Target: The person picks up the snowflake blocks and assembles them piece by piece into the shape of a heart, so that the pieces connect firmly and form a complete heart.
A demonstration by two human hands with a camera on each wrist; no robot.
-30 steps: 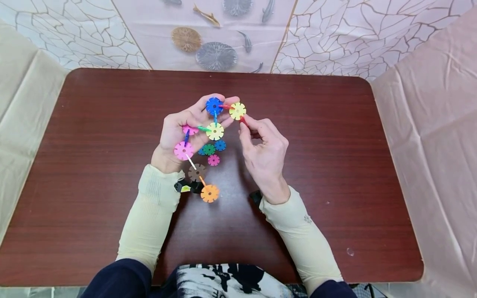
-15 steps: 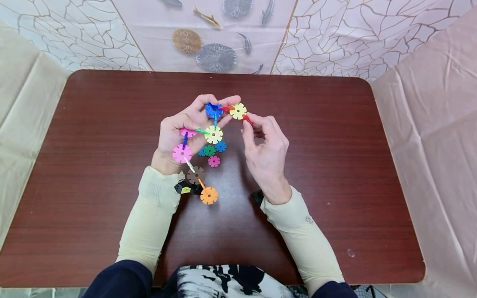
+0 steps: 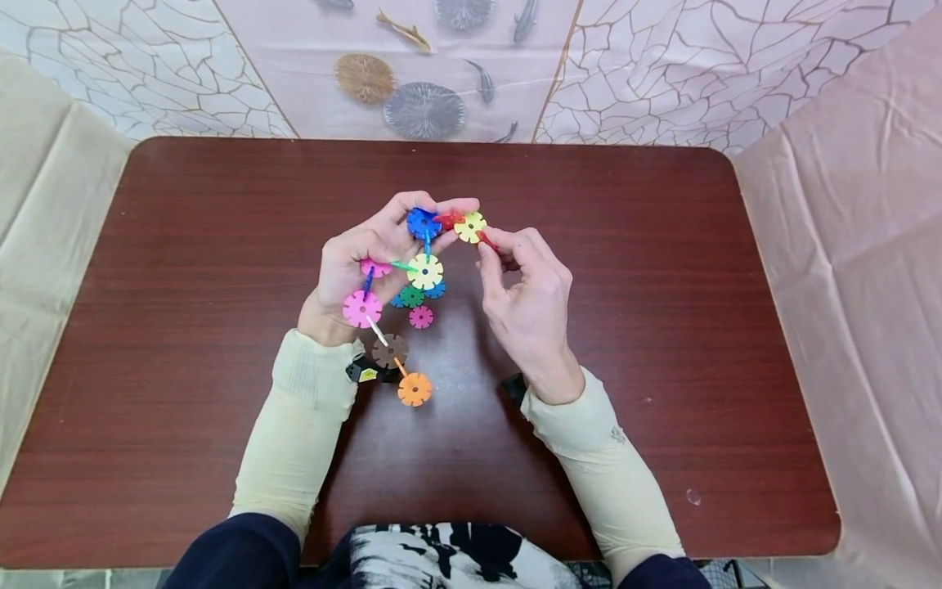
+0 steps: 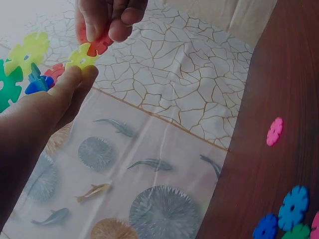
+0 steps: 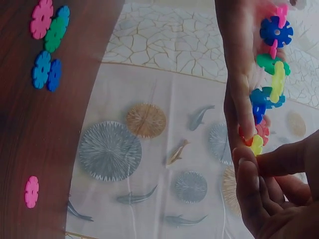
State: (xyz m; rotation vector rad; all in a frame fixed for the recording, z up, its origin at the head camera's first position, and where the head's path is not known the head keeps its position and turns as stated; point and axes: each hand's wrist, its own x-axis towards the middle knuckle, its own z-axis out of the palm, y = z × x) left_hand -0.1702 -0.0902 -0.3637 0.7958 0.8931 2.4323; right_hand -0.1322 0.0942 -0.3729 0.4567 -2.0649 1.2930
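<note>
We've moved the chain (image 3: 416,276) a bit nearer, likely still joining: our left hand (image 3: 342,266) holds it, our right hand (image 3: 530,303) pinches the red end disc (image 3: 486,238).

Bright head view, dimmer wrist views

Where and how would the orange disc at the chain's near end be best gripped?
Probably by its lower-right rim, pinching both faces from the person's right. The orange disc faces the head camera, and that rim is free; its upper left joins an edge-on link, with the left sleeve beyond.
</note>
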